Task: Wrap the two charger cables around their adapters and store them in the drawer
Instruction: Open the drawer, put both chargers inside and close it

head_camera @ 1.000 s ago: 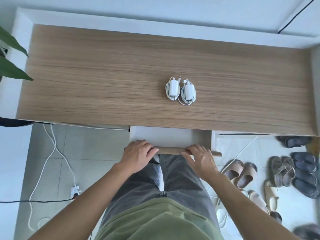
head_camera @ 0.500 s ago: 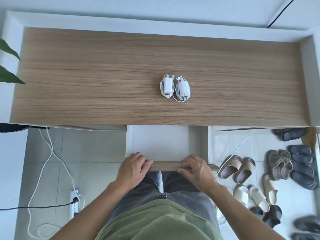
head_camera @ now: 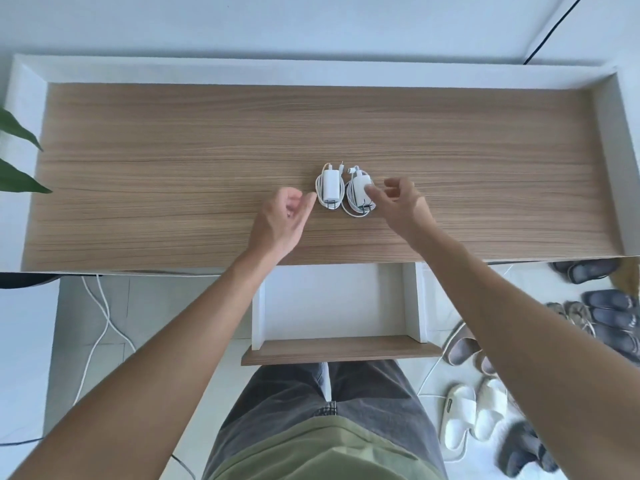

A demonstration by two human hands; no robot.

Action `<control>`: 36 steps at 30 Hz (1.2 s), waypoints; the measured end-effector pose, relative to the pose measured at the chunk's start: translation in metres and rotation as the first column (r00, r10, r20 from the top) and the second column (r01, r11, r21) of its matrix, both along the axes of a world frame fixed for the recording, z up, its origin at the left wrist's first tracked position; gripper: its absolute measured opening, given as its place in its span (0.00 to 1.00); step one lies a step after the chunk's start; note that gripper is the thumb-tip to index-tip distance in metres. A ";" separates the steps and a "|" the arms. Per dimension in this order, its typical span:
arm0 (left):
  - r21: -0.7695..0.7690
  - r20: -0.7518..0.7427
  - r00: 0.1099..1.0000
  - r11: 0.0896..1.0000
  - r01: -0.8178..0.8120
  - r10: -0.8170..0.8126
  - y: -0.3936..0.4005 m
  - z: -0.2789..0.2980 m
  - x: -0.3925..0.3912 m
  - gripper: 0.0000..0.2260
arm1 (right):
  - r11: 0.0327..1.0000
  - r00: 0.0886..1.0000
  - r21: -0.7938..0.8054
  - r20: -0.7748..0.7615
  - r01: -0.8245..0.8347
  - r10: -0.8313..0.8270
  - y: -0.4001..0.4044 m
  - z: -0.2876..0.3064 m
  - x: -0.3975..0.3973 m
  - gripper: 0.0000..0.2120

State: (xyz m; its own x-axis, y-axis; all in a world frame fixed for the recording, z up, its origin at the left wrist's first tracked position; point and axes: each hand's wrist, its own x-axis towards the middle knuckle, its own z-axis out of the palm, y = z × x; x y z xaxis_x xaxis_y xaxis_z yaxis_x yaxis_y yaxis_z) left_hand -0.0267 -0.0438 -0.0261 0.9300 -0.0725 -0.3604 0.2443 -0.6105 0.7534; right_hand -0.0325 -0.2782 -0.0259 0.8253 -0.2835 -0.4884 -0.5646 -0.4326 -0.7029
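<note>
With both arms stretched out over the wood-grain desktop (head_camera: 173, 168), each hand sits next to one charger. Two white adapters lie side by side near the middle of the desktop, cables already coiled around them: left charger (head_camera: 329, 187), right charger (head_camera: 360, 194), nearly touching each other, short connector ends sticking out at the far side, one cable loop hanging loose at the near edge of the right one. Left hand (head_camera: 280, 220) is just left of the left charger, fingers loosely curled, thumb and forefinger parted, forefinger tip right at the coil's left edge; holds nothing, contact not clear. Right hand (head_camera: 401, 202) is over the right charger, fingers spread in a half-open pinch, one fingertip overlapping the adapter body; cannot tell if it presses on it, nothing gripped yet. Drawer (head_camera: 337, 351) under the desk's near edge is pulled out, white interior, wood-tone front panel nearest the person, no chargers in it. Off to the right on the floor: several pairs of slippers (head_camera: 474, 414). Left side: white cords (head_camera: 100, 313) trailing on the tiles, green plant leaves (head_camera: 17, 178) at the frame edge.
</note>
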 end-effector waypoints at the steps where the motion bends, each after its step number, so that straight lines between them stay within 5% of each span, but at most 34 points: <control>1: -0.004 -0.050 0.999 1.000 0.006 -0.006 -0.004 -0.001 0.011 0.24 | 1.000 0.999 0.028 -0.033 0.009 -0.008 0.001 -0.001 0.010 0.32; 4: 0.022 -0.145 0.989 1.000 0.019 -0.015 -0.018 -0.001 0.034 0.29 | 0.999 0.994 0.039 -0.102 0.030 -0.026 0.001 -0.010 0.033 0.37; 9: -0.019 -0.256 0.966 0.999 -0.041 0.035 -0.038 -0.007 0.054 0.36 | 0.996 0.978 0.084 -0.205 -0.032 0.049 0.005 -0.013 0.044 0.17; 11: -0.074 -0.313 0.947 0.993 -0.092 0.065 -0.042 -0.008 0.056 0.30 | 0.995 0.974 0.098 -0.225 -0.020 0.042 0.007 -0.013 0.046 0.20; 14: -0.123 -0.333 0.940 0.986 -0.117 0.070 -0.046 -0.005 0.060 0.09 | 0.995 0.959 0.093 -0.279 -0.029 0.054 0.009 -0.014 0.051 0.23; 24: -0.161 -0.386 0.921 0.980 -0.121 0.051 -0.042 -0.004 0.057 0.08 | 0.990 0.963 0.138 -0.260 -0.037 0.072 0.016 -0.014 0.048 0.11; 36: -0.377 -0.492 0.866 0.876 -0.301 0.086 -0.023 -0.011 0.035 0.12 | 0.981 0.986 0.195 -0.158 -0.021 0.053 0.016 -0.019 0.018 0.15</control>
